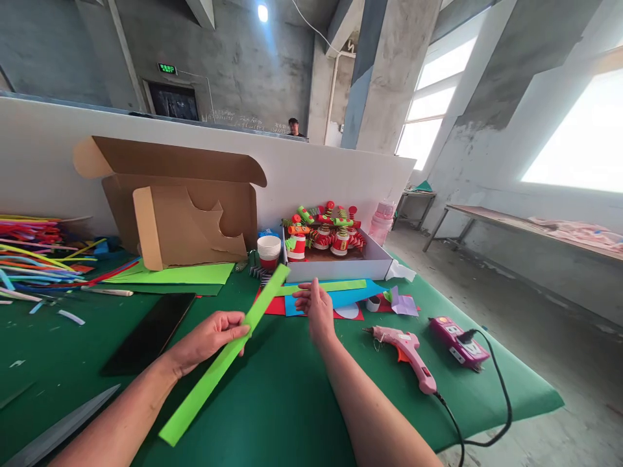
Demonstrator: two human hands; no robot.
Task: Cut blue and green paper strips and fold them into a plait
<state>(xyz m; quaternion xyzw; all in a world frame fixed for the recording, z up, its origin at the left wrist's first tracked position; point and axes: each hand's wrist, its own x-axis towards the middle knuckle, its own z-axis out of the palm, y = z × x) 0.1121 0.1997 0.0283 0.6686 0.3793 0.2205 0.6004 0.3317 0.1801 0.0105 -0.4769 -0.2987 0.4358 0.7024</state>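
My left hand [219,334] pinches a long light-green paper strip [204,392] near its middle; the strip slants from the near left up toward the box. My right hand [316,311] is apart from it, fingers loosely spread and nothing visible in them. Just behind that hand lies a second green strip [346,285], resting over blue paper [357,296] and red paper [275,306]. A white paper disc [346,311] and a small paper ring [373,303] are to its right. Whether the right fingertips touch the papers, I cannot tell.
A white box [335,270] holds several red-and-green figures. Paper cups [269,250] stand beside it. At right lie a pink glue gun [406,353] and a purple power block [457,342] with a cord. A black tablet-like slab [148,334], coloured strips [39,259] and cardboard [189,227] occupy the left.
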